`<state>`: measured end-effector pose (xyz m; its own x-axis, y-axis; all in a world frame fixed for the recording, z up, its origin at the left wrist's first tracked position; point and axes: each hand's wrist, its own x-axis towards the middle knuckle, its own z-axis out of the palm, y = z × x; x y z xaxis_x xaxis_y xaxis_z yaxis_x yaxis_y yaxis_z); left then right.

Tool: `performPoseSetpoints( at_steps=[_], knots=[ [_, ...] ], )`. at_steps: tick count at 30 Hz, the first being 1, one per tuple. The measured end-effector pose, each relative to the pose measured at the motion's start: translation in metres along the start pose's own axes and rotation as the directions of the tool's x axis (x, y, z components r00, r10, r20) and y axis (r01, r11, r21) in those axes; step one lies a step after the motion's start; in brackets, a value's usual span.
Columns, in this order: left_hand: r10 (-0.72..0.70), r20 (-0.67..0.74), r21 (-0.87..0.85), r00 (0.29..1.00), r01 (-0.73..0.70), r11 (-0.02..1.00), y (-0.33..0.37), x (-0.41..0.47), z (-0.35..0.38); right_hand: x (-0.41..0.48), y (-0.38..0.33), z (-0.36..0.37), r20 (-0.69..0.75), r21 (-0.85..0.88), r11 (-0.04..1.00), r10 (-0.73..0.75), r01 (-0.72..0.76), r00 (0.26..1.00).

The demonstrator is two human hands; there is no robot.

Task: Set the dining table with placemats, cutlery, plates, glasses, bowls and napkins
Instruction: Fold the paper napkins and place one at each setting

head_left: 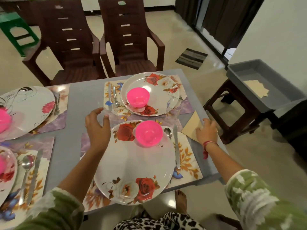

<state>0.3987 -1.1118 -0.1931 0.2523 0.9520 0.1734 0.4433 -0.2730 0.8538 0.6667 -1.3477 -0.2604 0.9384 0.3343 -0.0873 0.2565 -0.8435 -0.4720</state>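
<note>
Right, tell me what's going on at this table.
A person is setting the table. Each place in view already has a placemat, plate, pink bowl and cutlery. The right hand rests on a beige napkin at the table's right edge. The left hand curls beside what looks like a clear glass between the two rose plates; whether it grips it is unclear. A spare napkin lies in the grey tub off to the right.

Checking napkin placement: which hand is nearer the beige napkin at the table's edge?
Right. The right hand rests on the napkin; the left hand is across the near plate.
</note>
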Motion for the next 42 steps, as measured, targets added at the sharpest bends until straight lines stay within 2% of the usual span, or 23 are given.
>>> performPoseSetpoints(
  at_steps=[3,5,7,10,21,26,32,35,39,42],
  knots=[
    [0.000,0.002,-0.021,1.000,0.000,1.000,0.007,-0.006,0.009,-0.004,0.004,0.005,-0.020,-0.214,0.963,-0.169,0.161,0.985],
    [0.013,0.002,-0.024,1.000,-0.013,1.000,0.008,-0.008,0.011,-0.002,0.005,0.011,0.102,-0.243,0.922,-0.285,0.302,0.953],
    [0.017,0.007,-0.018,1.000,-0.017,1.000,0.007,-0.011,0.013,-0.002,0.009,0.019,0.245,-0.230,0.899,-0.317,0.372,0.916],
    [0.019,0.027,-0.001,0.999,-0.019,1.000,0.003,-0.016,0.014,-0.002,0.016,0.026,0.333,-0.263,0.886,-0.287,0.381,0.898],
    [0.003,0.115,0.029,0.993,-0.007,1.000,0.003,-0.035,0.019,0.002,0.023,0.022,0.296,-0.284,0.878,-0.303,0.386,0.906],
    [-0.015,0.129,0.034,0.992,0.011,0.999,0.007,-0.042,0.017,0.002,0.026,0.022,0.327,-0.287,0.882,-0.275,0.373,0.904],
    [0.005,0.146,0.005,0.989,-0.006,1.000,0.015,-0.049,0.016,-0.001,0.027,0.023,0.298,-0.267,0.890,-0.288,0.369,0.910],
    [0.002,0.148,-0.025,0.989,0.002,1.000,0.017,-0.053,0.016,-0.005,0.022,0.016,0.198,-0.199,0.908,-0.331,0.369,0.923],
    [0.062,0.119,-0.091,0.991,-0.052,0.995,0.023,-0.061,0.020,-0.027,0.004,-0.005,-0.012,0.063,0.926,-0.372,0.371,0.928],
    [0.046,0.139,-0.182,0.989,-0.020,0.983,0.042,-0.072,0.029,-0.060,-0.005,-0.019,-0.116,0.213,0.906,-0.348,0.366,0.930]
  ],
)
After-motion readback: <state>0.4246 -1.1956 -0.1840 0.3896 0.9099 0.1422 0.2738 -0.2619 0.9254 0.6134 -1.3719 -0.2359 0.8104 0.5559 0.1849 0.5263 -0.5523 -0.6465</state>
